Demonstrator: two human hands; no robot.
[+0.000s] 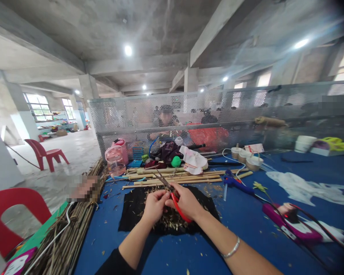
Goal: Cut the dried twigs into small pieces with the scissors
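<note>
My right hand (187,202) is wrapped round a pair of red-handled scissors (177,206). Their metal blades point up and to the left, slightly apart. Close beside it, my left hand (155,206) has its thumb and fingers pinched together, and whatever they grip is hidden. Both hands are above a black cloth (129,212) strewn with dry plant clippings (174,223). Behind the cloth lie several bamboo sticks (151,177) across the blue table (103,244).
A stick bundle (80,221) lines the left edge. Behind are a pink jug (116,160), green ball (176,161) and white cloth (193,160) before a perforated metal screen (126,118). On the right are a blue glue gun (236,182) and purple power strip (292,225).
</note>
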